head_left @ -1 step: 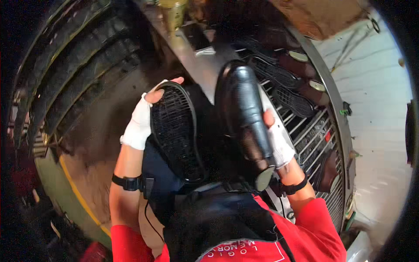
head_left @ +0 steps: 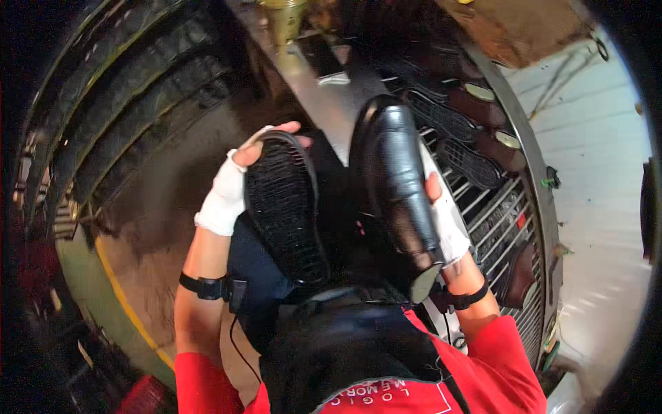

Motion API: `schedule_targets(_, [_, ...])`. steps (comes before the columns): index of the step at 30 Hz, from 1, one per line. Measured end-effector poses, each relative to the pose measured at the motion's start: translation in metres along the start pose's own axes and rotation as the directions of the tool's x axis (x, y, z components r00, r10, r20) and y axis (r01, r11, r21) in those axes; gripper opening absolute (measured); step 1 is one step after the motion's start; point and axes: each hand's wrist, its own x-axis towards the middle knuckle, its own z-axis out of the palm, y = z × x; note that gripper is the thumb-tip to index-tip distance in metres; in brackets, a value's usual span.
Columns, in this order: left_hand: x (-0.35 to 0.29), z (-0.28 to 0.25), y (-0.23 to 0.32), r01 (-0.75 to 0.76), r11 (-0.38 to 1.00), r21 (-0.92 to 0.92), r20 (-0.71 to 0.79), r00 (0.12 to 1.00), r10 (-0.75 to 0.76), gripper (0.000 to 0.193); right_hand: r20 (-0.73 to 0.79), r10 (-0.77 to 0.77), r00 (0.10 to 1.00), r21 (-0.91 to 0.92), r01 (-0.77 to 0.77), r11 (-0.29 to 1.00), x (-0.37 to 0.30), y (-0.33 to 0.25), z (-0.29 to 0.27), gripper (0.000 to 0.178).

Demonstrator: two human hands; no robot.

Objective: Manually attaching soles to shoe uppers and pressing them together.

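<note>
My left hand [head_left: 227, 181], in a white fingerless glove, grips a black shoe sole [head_left: 283, 207] by its edge near the upper end. The thumb lies on the rim, and the ribbed, hollowed face of the sole shows. On the other side, my right hand [head_left: 447, 217], also in white, holds a black leather shoe upper [head_left: 401, 169] from its right side. Its toe points away from me. A pale green end of a shoe last [head_left: 425, 283] sticks out at its heel. Sole and upper are apart, side by side above my lap; most right fingers are hidden.
On the right, a metal bar rack [head_left: 493, 234] carries black soles [head_left: 469, 162] and dark brown shoe uppers [head_left: 518, 276]. Curved shelves [head_left: 131, 90] with dark pieces stand at the left. A yellowish cup [head_left: 284, 19] sits beyond a metal ledge [head_left: 310, 96].
Both hands, with the sole and the shoe upper, have shifted slightly to the right in the picture. The grips look the same.
</note>
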Motion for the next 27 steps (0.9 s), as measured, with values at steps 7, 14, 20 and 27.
schedule_targets(7, [-0.007, 0.012, 0.016, -0.103, 0.995, -0.015, -0.109, 0.989, 0.101, 0.071, 0.036, 0.134, 0.990, 0.338, -0.138, 0.931, 0.011, 0.002, 0.023, 0.068])
schedule_targets(14, [0.002, 0.041, 0.034, -0.214, 0.976, -0.039, -0.212, 0.956, 0.201, 0.068, 0.093, 0.142, 0.986, -0.004, -0.142, 0.990, 0.037, 0.049, 0.066, 0.061])
schedule_targets(20, [-0.010, 0.055, 0.036, -0.207, 0.977, 0.060, -0.145, 0.966, 0.214, 0.073, 0.225, 0.272, 0.936, 0.036, -0.287, 0.957, 0.020, 0.039, 0.085, 0.072])
schedule_targets(27, [-0.010, 0.068, 0.033, -0.171, 0.985, 0.029, -0.147, 0.974, 0.174, 0.072, 0.142, 0.238, 0.961, -0.055, -0.232, 0.971, 0.038, 0.056, 0.068, 0.074])
